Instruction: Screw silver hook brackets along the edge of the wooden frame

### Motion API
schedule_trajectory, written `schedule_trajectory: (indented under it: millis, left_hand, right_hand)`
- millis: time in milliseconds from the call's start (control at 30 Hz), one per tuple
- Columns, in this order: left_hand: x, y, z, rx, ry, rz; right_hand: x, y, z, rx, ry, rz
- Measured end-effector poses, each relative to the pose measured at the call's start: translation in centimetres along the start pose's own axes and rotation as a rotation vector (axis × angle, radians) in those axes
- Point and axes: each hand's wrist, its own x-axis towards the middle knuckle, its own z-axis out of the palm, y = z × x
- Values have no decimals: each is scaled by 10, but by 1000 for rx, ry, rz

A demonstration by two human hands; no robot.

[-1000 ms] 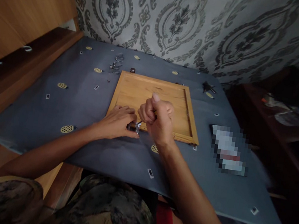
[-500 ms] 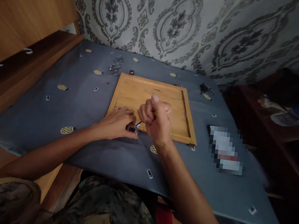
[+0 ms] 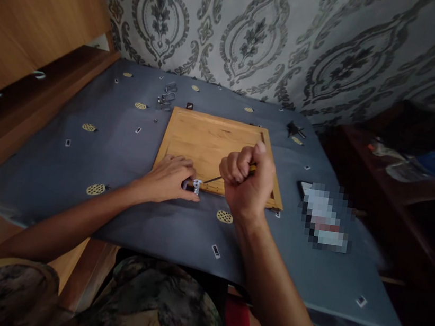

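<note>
A wooden panel with a raised frame, like a cabinet door, lies flat on the table. At its near edge my left hand pinches a small metal hinge between thumb and fingers. My right hand is closed in a fist, thumb up, over the right part of the panel. It grips a screwdriver, whose dark shaft points left and down to the hinge. Only a bit of its yellow handle shows. Whether the tip touches the hinge I cannot tell.
Several metal fittings lie beyond the panel's left corner, beside a small dark block. A dark object rests at the back right. A blurred-out phone-like item lies to the right on the patterned tablecloth.
My right hand has moved right, away from the hinge, with the screwdriver, and more of the shaft now shows. My left hand stays at the hinge.
</note>
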Motion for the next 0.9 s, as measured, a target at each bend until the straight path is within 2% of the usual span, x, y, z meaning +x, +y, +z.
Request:
schedule_trajectory:
  millis: [133,267,367,467,533,667,900]
  left_hand:
    - [0,0,-1,-25,-9,6]
    - [0,0,-1,-32,-5,8]
    - [0,-1,0,-19,-8,8]
    - [0,-3,2,-17,3,19]
    - [0,-5,4,-15,18,31]
    - [0,-7,5,-9,22,40]
    - [-1,-6,4,-24,27,37]
  right_hand:
    - [-2,6,-3,28,14,32]
    - [1,7,-2,23,7,5]
    - [10,12,-9,53,112,-54]
    - [24,26,-26,114,280,-73]
    - [31,37,-41,88,340,6]
    - [35,50,-70,42,373,38]
    - [29,52,-104,-68,368,107]
